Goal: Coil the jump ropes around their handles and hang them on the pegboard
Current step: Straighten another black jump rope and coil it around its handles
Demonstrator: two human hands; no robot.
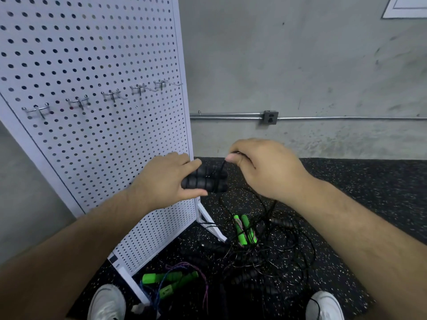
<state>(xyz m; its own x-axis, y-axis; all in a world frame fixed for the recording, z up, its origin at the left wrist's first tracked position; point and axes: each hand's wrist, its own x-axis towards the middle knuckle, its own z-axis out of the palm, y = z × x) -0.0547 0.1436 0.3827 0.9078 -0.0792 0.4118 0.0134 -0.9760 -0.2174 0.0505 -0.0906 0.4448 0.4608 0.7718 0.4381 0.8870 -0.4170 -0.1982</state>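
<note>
Clamped in the left grip (171, 181): two black handles (205, 180), side by side, fingers curled round them, free ends pointing right. Pinched in the right grip (261, 167), between thumb and forefinger just above the handles: the black cord (222, 166), running taut down to a few turns lying round the pair. All held in the air just right of the pegboard (92, 65), above the floor (346, 192).

Judged to be mid-coil: more cord hangs loose below and trails into the black tangle (265, 250) on the floor. Next move, probably: carry the cord round the handles turn after turn under steady tension, easing slack out of the tangle without dragging the other ropes along. Then secure the end and lift the bundle to one of the bare hooks (111, 95), up on the left.

Lying on the floor besides: green handles (245, 229) at the tangle's far edge, another green pair (166, 280) nearer, by the pegboard's foot.
</note>
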